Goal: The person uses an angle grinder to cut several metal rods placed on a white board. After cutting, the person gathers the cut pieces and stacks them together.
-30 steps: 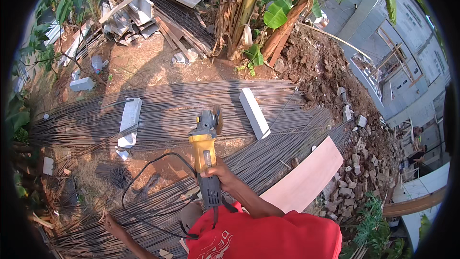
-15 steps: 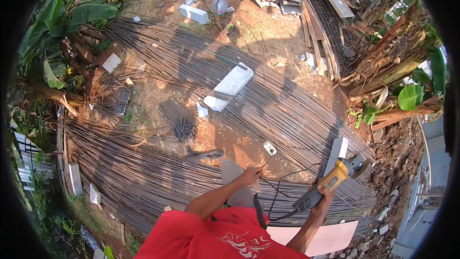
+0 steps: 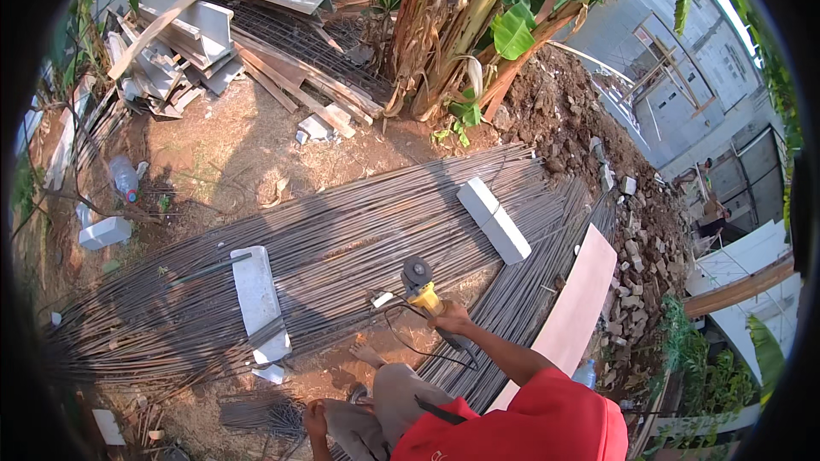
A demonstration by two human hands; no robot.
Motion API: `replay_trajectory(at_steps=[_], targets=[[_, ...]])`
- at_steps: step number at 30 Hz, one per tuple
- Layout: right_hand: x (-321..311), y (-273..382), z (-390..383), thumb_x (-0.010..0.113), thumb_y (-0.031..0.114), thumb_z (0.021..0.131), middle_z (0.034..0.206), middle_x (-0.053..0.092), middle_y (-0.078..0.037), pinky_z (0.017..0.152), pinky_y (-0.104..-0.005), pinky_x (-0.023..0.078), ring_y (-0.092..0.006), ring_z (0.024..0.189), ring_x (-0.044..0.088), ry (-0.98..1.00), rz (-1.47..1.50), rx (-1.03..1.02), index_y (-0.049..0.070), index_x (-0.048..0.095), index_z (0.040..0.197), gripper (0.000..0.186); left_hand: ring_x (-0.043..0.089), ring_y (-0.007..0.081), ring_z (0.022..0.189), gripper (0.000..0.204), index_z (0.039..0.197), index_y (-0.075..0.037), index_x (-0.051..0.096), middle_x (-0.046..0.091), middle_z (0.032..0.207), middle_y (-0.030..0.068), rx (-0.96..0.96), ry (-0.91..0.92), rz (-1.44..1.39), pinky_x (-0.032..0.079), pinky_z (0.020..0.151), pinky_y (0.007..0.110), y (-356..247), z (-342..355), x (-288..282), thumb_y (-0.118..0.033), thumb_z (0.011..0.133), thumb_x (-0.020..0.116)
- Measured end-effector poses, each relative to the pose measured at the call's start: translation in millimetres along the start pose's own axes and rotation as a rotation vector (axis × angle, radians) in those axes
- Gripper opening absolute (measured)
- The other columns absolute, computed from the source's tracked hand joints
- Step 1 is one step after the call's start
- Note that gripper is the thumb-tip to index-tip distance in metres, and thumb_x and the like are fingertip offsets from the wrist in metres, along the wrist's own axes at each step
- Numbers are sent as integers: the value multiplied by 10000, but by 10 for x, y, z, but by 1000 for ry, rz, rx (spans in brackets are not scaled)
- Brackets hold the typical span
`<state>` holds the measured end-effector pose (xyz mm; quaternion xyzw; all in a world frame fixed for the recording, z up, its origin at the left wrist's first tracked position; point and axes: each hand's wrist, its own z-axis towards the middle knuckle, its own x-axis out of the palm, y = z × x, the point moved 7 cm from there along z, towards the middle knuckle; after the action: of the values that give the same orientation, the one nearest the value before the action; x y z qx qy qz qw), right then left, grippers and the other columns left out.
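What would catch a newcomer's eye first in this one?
Probably the bright red shirt at the lower edge, and just above it the yellow and dark angle grinder held in the right hand. Next comes the broad spread of thin metal rods across the middle, with two pale blocks lying across it, one left, one right.

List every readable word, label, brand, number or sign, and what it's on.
None readable.
Yellow-and-black handheld angle grinder: any markings too small.
Red fabric shirt: pale mark, cut off by picture edge.
Clear plastic bottle with red cap: any label too small.
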<state>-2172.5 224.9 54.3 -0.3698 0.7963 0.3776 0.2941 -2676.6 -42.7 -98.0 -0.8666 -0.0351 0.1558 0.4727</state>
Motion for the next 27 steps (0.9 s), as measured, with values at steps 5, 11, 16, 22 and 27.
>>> replay_trajectory(at_steps=[5, 11, 16, 22, 27], targets=[[623, -873, 290, 848, 420, 656, 954, 791, -205, 786, -520, 595, -411, 888, 763, -44, -196, 1, 39, 781, 1005, 521, 690, 182, 856, 343, 996, 3, 685, 706, 891, 87, -274, -301, -31, 565, 768, 373, 625, -137, -1786, -332, 1060, 652], [1595, -433, 251, 866, 335, 629, 918, 779, -192, 793, -521, 578, -408, 877, 758, 6, -397, 23, 43, 751, 988, 477, 749, 219, 890, 367, 1148, -4, 734, 785, 977, 106, -645, -308, -124, 598, 841, 388, 1607, -337, -2504, -331, 991, 676], [2375, -525, 167, 866, 316, 650, 863, 768, -152, 767, -484, 565, -348, 825, 756, 139, -405, 57, 46, 735, 948, 423, 755, 226, 892, 343, 1077, -50, 760, 790, 976, 102, -693, -132, -93, 579, 833, 376, 2842, -148, -2017, -372, 968, 716], [3565, -300, 257, 859, 333, 642, 841, 752, -139, 728, -454, 561, -333, 766, 727, 346, -322, 6, 25, 721, 1011, 500, 751, 198, 939, 181, 1049, -57, 764, 778, 1038, 103, -604, -46, 139, 585, 860, 366, 3065, 874, -1835, -212, 964, 722], [4513, -108, 494, 861, 295, 670, 827, 713, -115, 702, -420, 539, -260, 743, 680, 377, -236, -44, 25, 673, 1012, 475, 706, 293, 1120, 349, 1226, -103, 718, 726, 1237, 117, -380, 21, 365, 559, 985, 436, 3260, 2106, -1854, -255, 917, 775]])
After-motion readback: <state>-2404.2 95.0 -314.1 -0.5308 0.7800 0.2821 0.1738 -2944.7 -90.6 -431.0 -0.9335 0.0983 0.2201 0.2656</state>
